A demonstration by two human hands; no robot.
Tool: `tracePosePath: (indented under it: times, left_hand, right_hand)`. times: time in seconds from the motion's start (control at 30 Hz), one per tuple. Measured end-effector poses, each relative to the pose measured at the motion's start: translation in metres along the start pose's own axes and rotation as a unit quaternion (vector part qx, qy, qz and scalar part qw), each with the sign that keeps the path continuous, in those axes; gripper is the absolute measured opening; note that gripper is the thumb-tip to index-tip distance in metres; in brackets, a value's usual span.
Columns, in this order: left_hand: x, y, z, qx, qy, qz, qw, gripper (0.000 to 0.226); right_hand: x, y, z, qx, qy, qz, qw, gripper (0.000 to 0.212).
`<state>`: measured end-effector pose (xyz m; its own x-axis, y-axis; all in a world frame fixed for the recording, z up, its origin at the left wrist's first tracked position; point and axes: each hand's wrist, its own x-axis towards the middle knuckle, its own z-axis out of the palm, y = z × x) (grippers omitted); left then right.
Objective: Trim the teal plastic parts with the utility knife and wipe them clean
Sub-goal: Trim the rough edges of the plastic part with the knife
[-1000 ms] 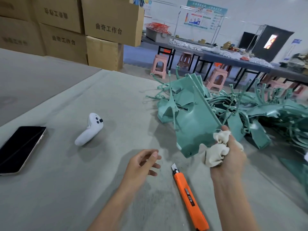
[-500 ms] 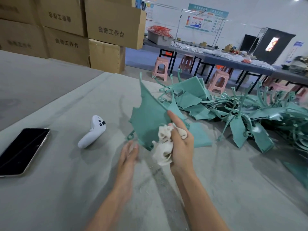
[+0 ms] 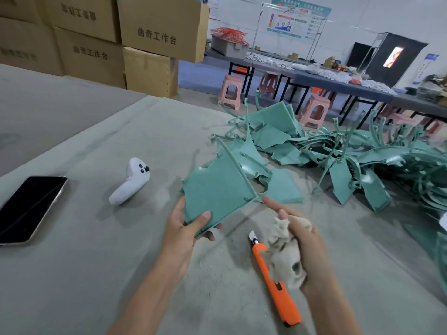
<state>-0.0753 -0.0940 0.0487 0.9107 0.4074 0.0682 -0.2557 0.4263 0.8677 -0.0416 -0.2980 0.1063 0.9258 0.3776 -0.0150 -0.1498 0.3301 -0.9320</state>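
Grey felt covers the workbench [image 3: 72,274] of a warehouse-like room, where a person sorts moulded plastic beneath stacked cardboard boxes [image 3: 157,25]. The left hand [image 3: 186,228] grips the near corner of a flat teal plastic part [image 3: 217,189], thumb pressed on its upper face and fingers curled beneath, holding it tilted above the felt. The right hand [image 3: 307,247] is closed round a bunched off-white cloth [image 3: 285,252], with its forefinger stretched out toward the part's right corner (whether fingertip and plastic actually meet cannot be told).

An orange utility knife [image 3: 273,281] lies on the felt between the two forearms, its blade out and pointing away from the person; the cloth overlaps its middle in this view. Neither hand holds it.

Beyond the held piece, a tangled heap of teal parts [image 3: 362,163] sprawls across the right side of the bench, with panels, curved ribs and thin sprues lying over one another. To the left rest a white handheld controller [image 3: 131,181] and, nearer the edge, a dark-screened phone [image 3: 29,209], well apart from the work. Pink stools [image 3: 232,93] stand by long dark tables [image 3: 338,85] in the background.
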Motion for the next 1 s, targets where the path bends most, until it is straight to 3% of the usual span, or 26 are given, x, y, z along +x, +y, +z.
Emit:
tracePosePath:
  times: [0.03, 0.07, 0.13, 0.23, 0.3, 0.33, 0.43, 0.47, 0.53, 0.57, 0.7, 0.8, 0.83, 0.9, 0.97, 1.0]
  left_hand:
    - [0.0, 0.0, 0.0, 0.019, -0.001, 0.002, 1.0, 0.038]
    - [0.0, -0.002, 0.0, 0.034, -0.001, 0.001, 0.999, 0.038]
    - [0.0, -0.004, 0.001, 0.053, -0.007, -0.002, 0.999, 0.038]
    - [-0.001, -0.005, 0.002, 0.073, -0.015, -0.009, 0.997, 0.04]
    - [-0.001, -0.007, 0.002, 0.079, -0.024, -0.01, 0.997, 0.041]
    - [-0.001, -0.007, 0.001, 0.082, -0.028, -0.011, 0.996, 0.041]
    - [0.0, -0.007, 0.001, 0.083, -0.033, -0.011, 0.996, 0.04]
    - [0.0, -0.007, 0.001, 0.081, -0.035, -0.012, 0.996, 0.04]
    - [0.0, -0.007, 0.001, 0.076, -0.037, -0.011, 0.996, 0.039]
    - [0.001, -0.007, 0.001, 0.076, -0.039, -0.011, 0.996, 0.039]
    - [0.002, -0.007, 0.002, 0.077, -0.045, -0.012, 0.996, 0.041]
    - [0.003, -0.002, 0.001, 0.068, -0.046, -0.016, 0.996, 0.048]
    - [0.003, 0.0, 0.0, 0.065, -0.05, -0.019, 0.996, 0.048]
    - [0.003, 0.002, -0.003, 0.06, -0.07, -0.027, 0.995, 0.048]
    - [0.003, 0.005, -0.006, 0.066, -0.111, -0.034, 0.991, 0.049]
    - [0.002, 0.006, -0.007, 0.075, -0.133, -0.038, 0.988, 0.049]
  right_hand:
    - [-0.001, -0.006, -0.015, -0.105, 0.076, -0.03, 0.991, 0.021]
    - [-0.003, -0.012, -0.029, -0.232, 0.15, -0.054, 0.96, 0.01]
    - [-0.004, -0.019, -0.063, -0.431, 0.24, -0.085, 0.866, 0.024]
    - [-0.008, -0.024, -0.094, -0.6, 0.238, -0.028, 0.763, 0.006]
    - [-0.011, -0.019, -0.107, -0.692, 0.216, 0.047, 0.688, 0.033]
    - [-0.013, -0.016, -0.105, -0.694, 0.219, 0.032, 0.685, 0.035]
    - [-0.02, -0.006, -0.075, -0.663, 0.171, -0.023, 0.729, 0.022]
    - [-0.023, 0.003, -0.066, -0.69, 0.143, -0.009, 0.71, 0.03]
    - [-0.025, 0.022, -0.051, -0.762, 0.106, -0.013, 0.639, 0.04]
    - [-0.025, 0.031, -0.045, -0.773, 0.093, -0.01, 0.628, 0.046]
    - [-0.024, 0.046, -0.033, -0.757, 0.062, 0.0, 0.651, 0.041]
    - [-0.021, 0.04, -0.034, -0.72, 0.111, -0.031, 0.684, 0.029]
    - [-0.02, 0.035, -0.034, -0.682, 0.142, -0.044, 0.716, 0.025]
    - [-0.016, 0.024, -0.033, -0.535, 0.193, -0.047, 0.821, 0.015]
    - [-0.011, 0.011, -0.027, -0.352, 0.19, -0.015, 0.916, 0.014]
    - [-0.009, 0.005, -0.023, -0.296, 0.173, -0.001, 0.939, 0.016]
